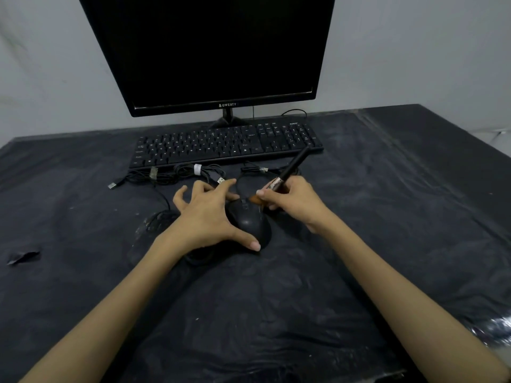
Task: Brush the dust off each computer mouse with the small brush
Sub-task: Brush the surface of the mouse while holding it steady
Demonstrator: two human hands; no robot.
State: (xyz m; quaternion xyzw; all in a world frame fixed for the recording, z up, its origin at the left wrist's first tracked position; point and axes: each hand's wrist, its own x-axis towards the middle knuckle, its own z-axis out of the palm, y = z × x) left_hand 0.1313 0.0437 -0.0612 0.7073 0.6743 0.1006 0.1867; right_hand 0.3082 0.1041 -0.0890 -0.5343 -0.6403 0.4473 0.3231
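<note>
Mouse (253, 221) nose toward keyboard (226, 145)

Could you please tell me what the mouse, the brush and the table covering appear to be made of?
Mouse: probably matte black plastic, smooth with dull reflections. Brush: glossy dark handle, plastic or lacquered wood; brownish bristles, fibre unclear. Table covering: likely thin black plastic sheeting, crinkled and shiny.
</note>
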